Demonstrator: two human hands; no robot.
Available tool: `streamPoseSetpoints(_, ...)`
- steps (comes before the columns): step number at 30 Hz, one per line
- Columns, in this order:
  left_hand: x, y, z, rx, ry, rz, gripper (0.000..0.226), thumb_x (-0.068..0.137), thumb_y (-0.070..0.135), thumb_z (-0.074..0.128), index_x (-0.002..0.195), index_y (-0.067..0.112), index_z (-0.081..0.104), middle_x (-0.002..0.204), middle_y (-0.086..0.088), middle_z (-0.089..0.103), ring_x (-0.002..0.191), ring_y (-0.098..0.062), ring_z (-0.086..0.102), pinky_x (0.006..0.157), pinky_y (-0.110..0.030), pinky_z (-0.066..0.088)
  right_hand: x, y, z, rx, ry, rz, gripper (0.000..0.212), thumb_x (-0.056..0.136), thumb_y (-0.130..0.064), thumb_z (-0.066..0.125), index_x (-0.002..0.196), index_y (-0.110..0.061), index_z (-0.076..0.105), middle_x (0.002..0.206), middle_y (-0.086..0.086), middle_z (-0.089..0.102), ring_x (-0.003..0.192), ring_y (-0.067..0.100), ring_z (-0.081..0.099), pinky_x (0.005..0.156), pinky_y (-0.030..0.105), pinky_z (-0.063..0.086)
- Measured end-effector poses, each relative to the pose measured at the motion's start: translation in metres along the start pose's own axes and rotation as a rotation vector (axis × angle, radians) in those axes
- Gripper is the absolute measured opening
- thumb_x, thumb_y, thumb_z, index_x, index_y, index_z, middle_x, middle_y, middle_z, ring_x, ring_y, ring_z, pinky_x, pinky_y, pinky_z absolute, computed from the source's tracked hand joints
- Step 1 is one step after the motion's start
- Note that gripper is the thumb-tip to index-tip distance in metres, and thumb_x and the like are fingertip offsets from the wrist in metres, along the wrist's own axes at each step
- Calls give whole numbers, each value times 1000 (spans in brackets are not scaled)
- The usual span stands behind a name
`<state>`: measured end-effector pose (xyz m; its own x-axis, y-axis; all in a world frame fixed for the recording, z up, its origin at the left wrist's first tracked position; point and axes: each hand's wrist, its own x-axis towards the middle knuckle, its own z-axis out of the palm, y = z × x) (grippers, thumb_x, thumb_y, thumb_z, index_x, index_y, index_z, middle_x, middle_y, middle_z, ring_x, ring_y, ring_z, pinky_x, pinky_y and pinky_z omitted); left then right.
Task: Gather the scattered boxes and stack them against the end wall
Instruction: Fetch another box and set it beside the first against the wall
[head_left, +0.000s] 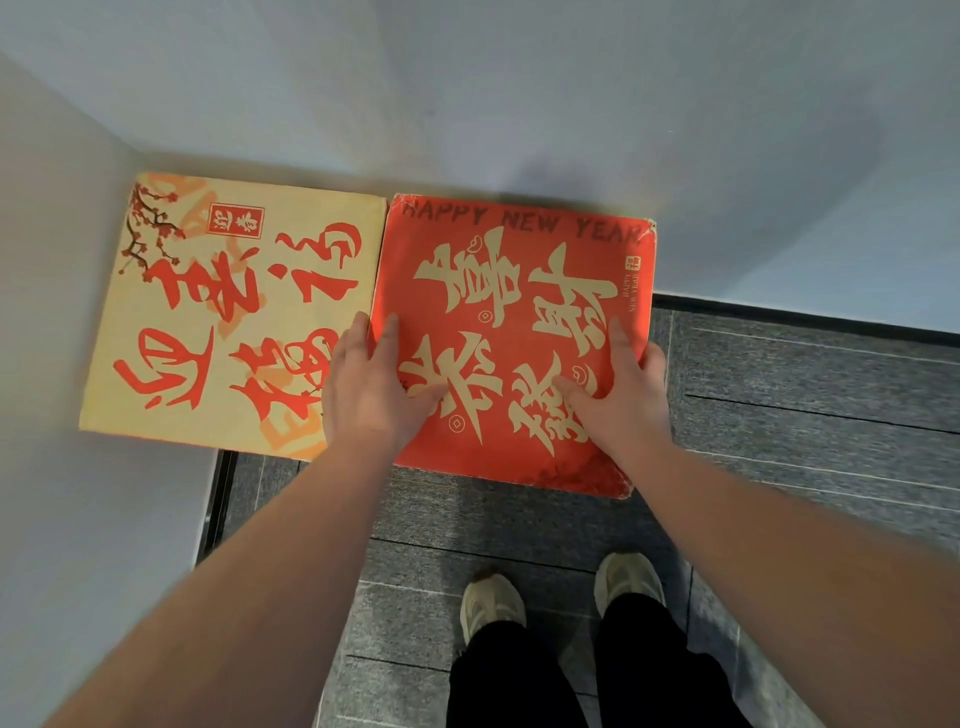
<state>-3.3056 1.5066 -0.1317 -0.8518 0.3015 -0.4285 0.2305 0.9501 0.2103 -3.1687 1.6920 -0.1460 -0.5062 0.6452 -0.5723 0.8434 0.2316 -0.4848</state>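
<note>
Hands (371, 389) (621, 395) gripping square red box (519, 332)

arms (249, 587): bare, no sleeves | trousers (587, 675): black | shoes (491, 605): pale cream trainers, on floor (805, 415): grey carpet
</note>
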Motion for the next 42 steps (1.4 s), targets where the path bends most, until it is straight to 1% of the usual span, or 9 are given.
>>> streamPoseSetpoints(5,3,-7,1,-11,-24,-14,96,77,63,64,152,31,12,160,-1,9,146,-23,8,116,-45,21,0,0,1,-17,4,-1,90,86,-53,62,153,-38,4,151,-1,15,135,22,32,106,41,37)
streamPoseSetpoints(13,4,-2,-5,17,-34,24,98,76,62,66,152,32,13,159,-2,11,146,-24,10,116,-45,22,-1,-3,-4,-46,-24,10,91,85,-54,62,152,-40,3,150,-1,15,134,23,34,106,44,38)
streamPoseSetpoints(20,4,13,-13,54,-21,89,96,76,63,64,151,29,16,158,-4,16,144,-25,16,113,-44,28,3,-4,-7,-153,-52,5,93,85,-56,62,153,-37,0,153,6,15,138,29,31,108,47,37)
streamPoseSetpoints(24,5,21,-18,77,-20,106,96,76,66,62,151,31,15,158,-3,16,144,-25,16,111,-46,31,3,-4,-11,-220,-94,7,95,85,-58,60,152,-36,-3,157,10,12,143,32,23,110,53,34)
streamPoseSetpoints(28,0,28,-26,76,-41,111,94,76,66,61,151,32,15,158,-3,15,144,-24,15,109,-47,32,-7,-6,-22,-320,-115,-16,88,86,-61,55,152,-36,1,158,12,10,145,34,16,109,56,34)
streamPoseSetpoints(30,-5,30,-34,71,-52,107,94,77,66,61,151,33,15,158,-3,14,145,-24,13,110,-47,31,-13,-11,-29,-352,-99,-21,86,86,-62,54,151,-35,5,157,13,15,144,34,20,107,56,36)
streamPoseSetpoints(34,-22,33,-53,40,-71,39,94,77,64,63,151,33,13,159,-1,11,146,-22,11,110,-47,30,-27,-31,-43,-423,-35,-119,77,87,-62,51,149,-30,17,149,10,31,137,30,34,105,53,40)
streamPoseSetpoints(37,-38,26,-66,-2,-69,-49,93,78,63,63,151,34,13,159,1,8,146,-21,9,112,-46,28,-42,-50,-47,-491,-66,-251,71,91,-60,46,149,-29,19,150,8,30,138,29,33,106,53,39)
streamPoseSetpoints(42,-87,-13,-76,-109,-14,-211,91,79,63,61,151,33,14,159,1,8,146,-22,9,111,-49,29,-74,-83,-39,-595,-198,-465,69,93,-56,45,150,-29,18,155,10,24,142,30,27,108,51,37)
